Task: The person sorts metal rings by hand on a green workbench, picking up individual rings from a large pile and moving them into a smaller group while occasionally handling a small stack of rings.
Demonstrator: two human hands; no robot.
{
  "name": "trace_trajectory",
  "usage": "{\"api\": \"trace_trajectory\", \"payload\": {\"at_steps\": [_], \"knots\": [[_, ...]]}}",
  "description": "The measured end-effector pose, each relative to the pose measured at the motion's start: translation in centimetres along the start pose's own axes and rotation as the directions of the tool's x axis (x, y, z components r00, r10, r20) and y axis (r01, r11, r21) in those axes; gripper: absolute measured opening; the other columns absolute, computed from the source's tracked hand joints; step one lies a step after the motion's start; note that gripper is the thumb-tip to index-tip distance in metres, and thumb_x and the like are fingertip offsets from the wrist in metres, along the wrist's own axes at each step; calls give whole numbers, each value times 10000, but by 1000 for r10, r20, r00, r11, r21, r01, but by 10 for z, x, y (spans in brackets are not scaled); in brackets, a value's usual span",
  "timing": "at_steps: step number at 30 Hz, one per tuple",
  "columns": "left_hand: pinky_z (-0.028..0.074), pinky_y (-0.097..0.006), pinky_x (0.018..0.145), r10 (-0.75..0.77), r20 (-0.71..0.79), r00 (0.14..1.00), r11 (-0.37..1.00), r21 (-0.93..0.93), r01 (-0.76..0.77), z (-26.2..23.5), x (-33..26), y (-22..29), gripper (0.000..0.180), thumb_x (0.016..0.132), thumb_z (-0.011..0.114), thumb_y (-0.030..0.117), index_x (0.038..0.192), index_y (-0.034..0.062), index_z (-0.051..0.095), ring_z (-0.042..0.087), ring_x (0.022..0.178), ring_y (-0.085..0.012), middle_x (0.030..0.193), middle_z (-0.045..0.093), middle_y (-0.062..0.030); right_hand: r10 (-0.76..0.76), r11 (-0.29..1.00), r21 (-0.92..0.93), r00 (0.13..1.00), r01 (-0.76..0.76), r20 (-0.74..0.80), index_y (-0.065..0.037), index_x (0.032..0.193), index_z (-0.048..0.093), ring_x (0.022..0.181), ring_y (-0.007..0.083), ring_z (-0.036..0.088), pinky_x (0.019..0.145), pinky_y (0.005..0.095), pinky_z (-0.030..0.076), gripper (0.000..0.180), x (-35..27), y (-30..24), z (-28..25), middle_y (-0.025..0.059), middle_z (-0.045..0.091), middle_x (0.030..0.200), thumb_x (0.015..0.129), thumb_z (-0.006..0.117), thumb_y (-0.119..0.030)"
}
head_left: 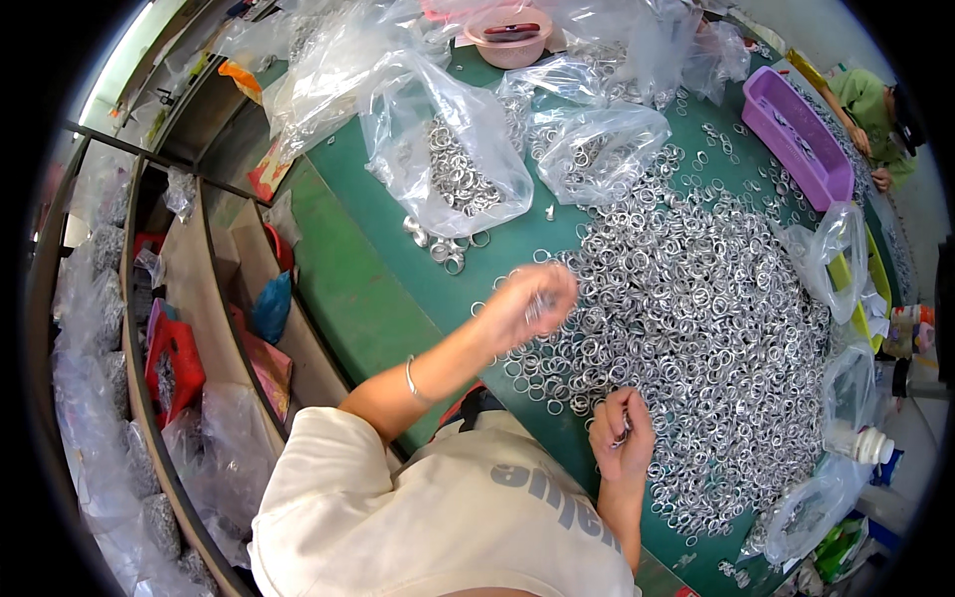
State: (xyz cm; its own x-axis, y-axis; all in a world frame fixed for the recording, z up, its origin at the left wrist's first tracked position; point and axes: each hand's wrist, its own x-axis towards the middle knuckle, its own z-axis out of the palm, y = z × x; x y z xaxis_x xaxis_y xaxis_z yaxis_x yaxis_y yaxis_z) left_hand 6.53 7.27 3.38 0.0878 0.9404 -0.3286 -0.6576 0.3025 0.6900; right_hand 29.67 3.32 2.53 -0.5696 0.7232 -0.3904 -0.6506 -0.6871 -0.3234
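Observation:
A broad heap of loose silver-coloured metal rings (711,328) covers much of the green table. My left hand (534,300), with a bangle on its wrist, is over the heap's left edge. Its fingers curl round several rings, smeared by motion. Close to my body, at the heap's near edge, my right hand (623,434) is closed, with a small part of a ring showing between the fingers. Beyond my left hand lie an opened clear plastic bag (448,149) of rings and a second clear bag (602,149), also with rings inside.
A purple basket (796,139) and a yellow-green tray (875,284) stand at the right side. A pink bowl (509,38) sits at the far edge. Another person in a green top (863,104) is at the far right. Shelves with bagged goods and a red bin (171,368) line the left.

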Motion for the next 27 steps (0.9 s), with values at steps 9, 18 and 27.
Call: {"api": "trace_trajectory", "payload": {"at_steps": [9,18,27], "knots": [[242,-173,372,-310,40,950,950,-23,311,20,-62,-32,172,879,614,173,760,65,553,442,468,-39,663,601,-41,-180,796,-599,979,91,-91,8,969,612,460,94,397,417,207,291,163,14,3,29,13,487,612,924,518,-118],[380,-186,478,335,-392,857,848,522,-93,-36,-70,-25,123,852,633,86,905,-18,672,508,549,-45,680,626,-4,-225,-533,-750,788,393,573,-72,1014,638,551,239,596,496,339,458,203,104,22,60,104,616,714,825,631,-145],[364,-227,484,472,-326,819,538,843,26,-33,-68,-19,156,801,677,58,953,24,666,428,534,-58,593,503,3,-237,-801,-574,790,171,565,-75,973,606,601,252,614,497,361,477,147,118,15,57,64,613,730,837,581,-126]]}}
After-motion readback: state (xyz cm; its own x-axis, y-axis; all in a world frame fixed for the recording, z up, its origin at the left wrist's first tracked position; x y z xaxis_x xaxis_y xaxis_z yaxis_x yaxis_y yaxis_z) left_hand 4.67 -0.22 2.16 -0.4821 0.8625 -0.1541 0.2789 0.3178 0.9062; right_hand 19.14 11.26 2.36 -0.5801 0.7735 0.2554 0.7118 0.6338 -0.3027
